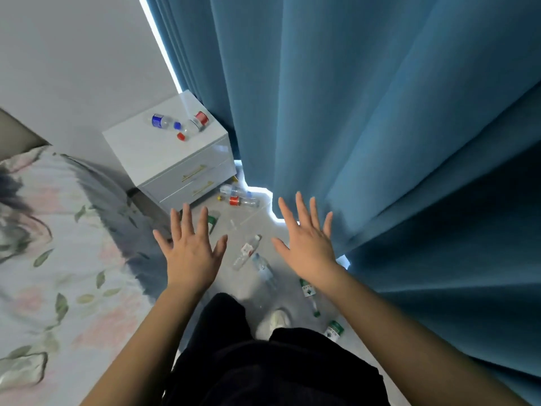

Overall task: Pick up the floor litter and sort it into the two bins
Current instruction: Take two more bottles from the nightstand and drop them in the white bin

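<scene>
Several empty plastic bottles lie on the pale floor between the bed and the curtain. A red-and-white labelled bottle (pixel 246 251) and a clear bottle (pixel 264 271) lie between my hands. Two green-labelled bottles (pixel 309 297) (pixel 333 331) lie under my right forearm. A red-labelled bottle (pixel 244 201) and another clear one (pixel 234 189) lie by the nightstand, and a green-labelled one (pixel 213 219) peeks out past my left fingers. My left hand (pixel 190 250) and my right hand (pixel 307 244) are stretched out above the floor, fingers spread, holding nothing. No bin is in view.
A white nightstand (pixel 164 159) stands at the back left with two bottles (pixel 164 122) (pixel 194 124) lying on top. A flower-print bed (pixel 52 244) fills the left side. A blue curtain (pixel 380 127) hangs along the right. My shoe (pixel 276 319) is on the floor below.
</scene>
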The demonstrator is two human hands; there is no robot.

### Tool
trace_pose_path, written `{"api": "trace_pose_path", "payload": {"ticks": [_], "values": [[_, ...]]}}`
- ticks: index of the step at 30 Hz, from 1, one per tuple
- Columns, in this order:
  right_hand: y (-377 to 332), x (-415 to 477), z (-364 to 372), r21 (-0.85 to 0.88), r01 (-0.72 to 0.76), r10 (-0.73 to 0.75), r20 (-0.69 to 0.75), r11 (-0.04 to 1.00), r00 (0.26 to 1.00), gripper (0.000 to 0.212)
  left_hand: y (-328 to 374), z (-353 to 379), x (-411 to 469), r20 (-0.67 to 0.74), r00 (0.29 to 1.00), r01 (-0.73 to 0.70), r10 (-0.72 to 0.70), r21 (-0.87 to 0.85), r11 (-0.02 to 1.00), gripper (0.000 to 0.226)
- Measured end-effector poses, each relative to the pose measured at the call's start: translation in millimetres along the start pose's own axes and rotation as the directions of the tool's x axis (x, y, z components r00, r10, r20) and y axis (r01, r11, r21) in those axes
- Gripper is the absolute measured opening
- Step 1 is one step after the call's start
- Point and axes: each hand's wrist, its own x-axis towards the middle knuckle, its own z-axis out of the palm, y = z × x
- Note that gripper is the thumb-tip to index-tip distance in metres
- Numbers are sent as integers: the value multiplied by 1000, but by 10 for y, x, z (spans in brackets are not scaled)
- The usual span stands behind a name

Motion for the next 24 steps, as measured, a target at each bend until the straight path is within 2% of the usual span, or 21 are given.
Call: {"api": "trace_pose_path", "payload": {"ticks": [9,18,24], "values": [[-791,1513,-49,-83,93,-86,92,992,992,78,-844,-1,1444,58,995,85,-86,5,996,69],[-2076,3698,142,-120,81,-47,264,989,963,78,-2012,4,3818,232,972,-50,32,71,996,70],[-2513,5122,628,-233,107,-22,341,967,940,76,-2420,388,5245,302,947,-166,114,150,975,69]]}}
